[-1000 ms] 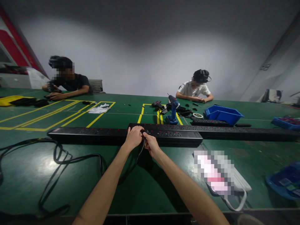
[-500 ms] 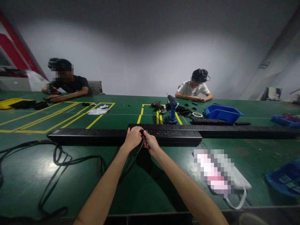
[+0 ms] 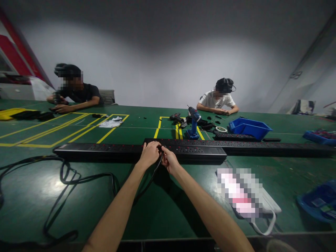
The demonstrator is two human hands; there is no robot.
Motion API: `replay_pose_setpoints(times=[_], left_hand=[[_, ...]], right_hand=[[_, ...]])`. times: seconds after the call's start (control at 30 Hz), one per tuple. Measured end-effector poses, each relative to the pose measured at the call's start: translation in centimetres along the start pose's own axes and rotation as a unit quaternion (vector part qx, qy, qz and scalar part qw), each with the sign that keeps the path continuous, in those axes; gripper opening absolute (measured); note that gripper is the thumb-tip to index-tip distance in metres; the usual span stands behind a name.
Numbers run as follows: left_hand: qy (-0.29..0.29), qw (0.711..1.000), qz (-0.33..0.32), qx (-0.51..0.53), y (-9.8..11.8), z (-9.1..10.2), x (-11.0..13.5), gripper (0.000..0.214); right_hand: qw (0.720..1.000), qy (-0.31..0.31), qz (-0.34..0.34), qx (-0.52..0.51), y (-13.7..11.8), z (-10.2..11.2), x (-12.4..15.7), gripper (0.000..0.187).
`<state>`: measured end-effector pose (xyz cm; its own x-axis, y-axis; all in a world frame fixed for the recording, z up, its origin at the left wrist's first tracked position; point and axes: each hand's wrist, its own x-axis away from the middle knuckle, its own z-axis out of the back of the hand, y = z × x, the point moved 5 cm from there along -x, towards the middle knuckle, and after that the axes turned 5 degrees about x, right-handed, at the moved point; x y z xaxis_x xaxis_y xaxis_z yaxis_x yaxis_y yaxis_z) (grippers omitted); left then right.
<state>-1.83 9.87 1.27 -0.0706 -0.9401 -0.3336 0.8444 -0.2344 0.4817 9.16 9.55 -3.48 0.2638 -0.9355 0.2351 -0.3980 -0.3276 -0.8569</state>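
A long black power strip [image 3: 105,151] lies across the green table in front of me, with rows of sockets and red marks along its top. Over its middle, my left hand [image 3: 150,154] and my right hand [image 3: 169,159] meet with bent fingers. Between them is the end of a black power cord [image 3: 154,172], pinched at the strip's top; its tip is hidden by my fingers. From there the cord runs down toward me, and more black cable loops on the left. Behind this strip lies a second long black power strip [image 3: 262,147], reaching far right.
A blue cordless drill [image 3: 193,122] stands beyond the strips, near a blue bin [image 3: 249,127] and a tape roll [image 3: 221,129]. Papers [image 3: 111,122] lie left. At right are a pouch with a white strap [image 3: 269,224] and a blue container [image 3: 319,201]. Two people sit opposite.
Almost nothing differs. The view has shifted very slightly, and both hands stay at the same spot on the strip with the cord between them.
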Motion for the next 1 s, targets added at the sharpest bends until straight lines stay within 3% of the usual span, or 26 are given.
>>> replay_pose_setpoints(times=[0.5, 1.0], left_hand=[[0.004, 1.000, -0.002, 0.000, -0.09, -0.08, 0.00, 0.040], [-0.007, 1.000, 0.002, 0.002, -0.54, -0.39, -0.18, 0.041]], right_hand=[[0.997, 0.001, 0.059, 0.059, 0.57, 0.32, 0.47, 0.044], [0.996, 0.032, 0.040, 0.068, -0.08, -0.10, 0.28, 0.047]])
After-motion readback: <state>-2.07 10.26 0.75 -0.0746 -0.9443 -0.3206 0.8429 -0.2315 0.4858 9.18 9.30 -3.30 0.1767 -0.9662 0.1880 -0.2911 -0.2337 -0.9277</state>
